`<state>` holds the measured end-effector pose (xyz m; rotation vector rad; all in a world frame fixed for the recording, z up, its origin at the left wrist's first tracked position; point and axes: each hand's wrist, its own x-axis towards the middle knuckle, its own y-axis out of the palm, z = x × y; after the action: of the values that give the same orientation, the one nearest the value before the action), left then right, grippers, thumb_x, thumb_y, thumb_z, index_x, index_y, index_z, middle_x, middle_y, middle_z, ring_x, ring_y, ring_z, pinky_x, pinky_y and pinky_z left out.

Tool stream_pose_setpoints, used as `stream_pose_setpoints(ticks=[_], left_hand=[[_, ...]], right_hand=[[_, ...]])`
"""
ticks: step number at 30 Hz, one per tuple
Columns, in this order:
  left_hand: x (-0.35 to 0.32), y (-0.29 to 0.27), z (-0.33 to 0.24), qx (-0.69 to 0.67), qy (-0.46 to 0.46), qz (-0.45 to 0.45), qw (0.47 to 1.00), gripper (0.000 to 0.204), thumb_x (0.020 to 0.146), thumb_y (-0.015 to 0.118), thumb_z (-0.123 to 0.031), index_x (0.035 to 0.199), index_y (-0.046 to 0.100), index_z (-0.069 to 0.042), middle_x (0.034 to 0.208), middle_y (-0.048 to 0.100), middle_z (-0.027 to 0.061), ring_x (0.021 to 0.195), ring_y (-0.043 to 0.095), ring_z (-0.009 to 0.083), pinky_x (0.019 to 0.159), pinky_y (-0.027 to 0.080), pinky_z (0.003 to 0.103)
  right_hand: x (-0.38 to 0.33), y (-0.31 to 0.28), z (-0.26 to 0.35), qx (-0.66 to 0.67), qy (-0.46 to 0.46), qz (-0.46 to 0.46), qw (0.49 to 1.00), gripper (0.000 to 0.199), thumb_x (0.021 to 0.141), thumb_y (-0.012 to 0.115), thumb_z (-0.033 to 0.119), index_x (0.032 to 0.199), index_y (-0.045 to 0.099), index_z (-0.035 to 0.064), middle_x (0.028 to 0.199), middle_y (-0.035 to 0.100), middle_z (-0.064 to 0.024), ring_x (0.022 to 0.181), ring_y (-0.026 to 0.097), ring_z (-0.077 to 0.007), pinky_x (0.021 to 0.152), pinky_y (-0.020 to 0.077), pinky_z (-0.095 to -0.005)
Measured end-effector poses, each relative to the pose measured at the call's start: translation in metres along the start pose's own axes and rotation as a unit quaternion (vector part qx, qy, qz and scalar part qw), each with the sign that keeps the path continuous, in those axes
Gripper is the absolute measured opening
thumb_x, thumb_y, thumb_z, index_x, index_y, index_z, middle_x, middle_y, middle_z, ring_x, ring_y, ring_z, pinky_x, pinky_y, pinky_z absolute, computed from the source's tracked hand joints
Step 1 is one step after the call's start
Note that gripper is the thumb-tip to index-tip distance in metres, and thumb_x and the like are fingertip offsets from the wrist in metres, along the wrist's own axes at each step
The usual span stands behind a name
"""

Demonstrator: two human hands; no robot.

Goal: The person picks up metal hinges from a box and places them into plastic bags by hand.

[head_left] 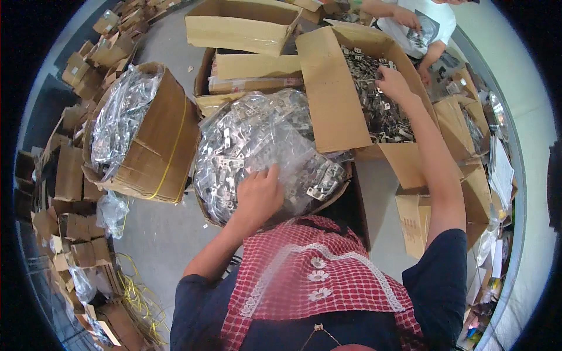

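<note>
My left hand (260, 192) rests on a large clear plastic bag (275, 149) full of small silvery metal parts, its fingers curled against the film. The bag bulges from a container directly in front of me; the parts seem to be small plates or brackets with holes. To the right, my right arm stretches over an open cardboard box (333, 93) heaped with loose metal parts (377, 111). There my right hand (395, 85) has its fingers closed at the top of the heap, seemingly on a thin metal part (369, 79). Its fingertips are partly hidden.
A carton (167, 137) of bagged parts stands at left. Further cartons (243, 32) sit beyond the bag. More boxes (73, 175) line the left wall, with yellow strapping (137, 298) on the floor. Another person (418, 26) works beyond the right box; open cartons (415, 219) stand nearer.
</note>
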<state>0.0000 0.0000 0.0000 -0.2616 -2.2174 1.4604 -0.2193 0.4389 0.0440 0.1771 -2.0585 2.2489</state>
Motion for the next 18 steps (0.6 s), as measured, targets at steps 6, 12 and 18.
stream_pose_setpoints(ticks=[6, 12, 18], left_hand=[[0.005, -0.010, -0.009, -0.008, -0.021, -0.031, 0.999, 0.013, 0.083, 0.062, -0.014, 0.094, 0.058, -0.008, 0.072, 0.064, 0.0137, 0.066, 0.065, 0.0340, 0.058, 0.051, 0.048], [0.000, -0.012, -0.005, -0.008, -0.049, -0.034, 0.998, 0.013, 0.085, 0.063, -0.015, 0.095, 0.058, -0.009, 0.070, 0.063, 0.0145, 0.066, 0.065, 0.0340, 0.057, 0.050, 0.047], [-0.004, -0.022, -0.008, -0.001, -0.105, -0.044, 0.993, 0.011, 0.088, 0.064, -0.017, 0.095, 0.060, -0.010, 0.072, 0.065, 0.0133, 0.068, 0.065, 0.0336, 0.059, 0.051, 0.047]], right_hand=[[-0.041, -0.034, 0.008, -0.049, -0.103, -0.097, 0.989, 0.025, 0.085, 0.066, 0.014, 0.107, 0.059, 0.0042, 0.104, 0.065, -0.0174, 0.095, 0.061, -0.0426, 0.082, 0.0483, -0.0540], [-0.117, -0.109, 0.105, 0.033, -0.174, -0.314, 0.933, 0.021, 0.088, 0.065, 0.008, 0.107, 0.059, 0.0056, 0.102, 0.063, -0.0137, 0.091, 0.060, -0.0404, 0.078, 0.0474, -0.0465], [-0.189, -0.125, 0.186, 0.096, -0.170, -0.272, 0.942, 0.023, 0.084, 0.067, 0.003, 0.106, 0.059, 0.0033, 0.096, 0.061, -0.0115, 0.084, 0.057, -0.0333, 0.076, 0.0459, -0.0433]])
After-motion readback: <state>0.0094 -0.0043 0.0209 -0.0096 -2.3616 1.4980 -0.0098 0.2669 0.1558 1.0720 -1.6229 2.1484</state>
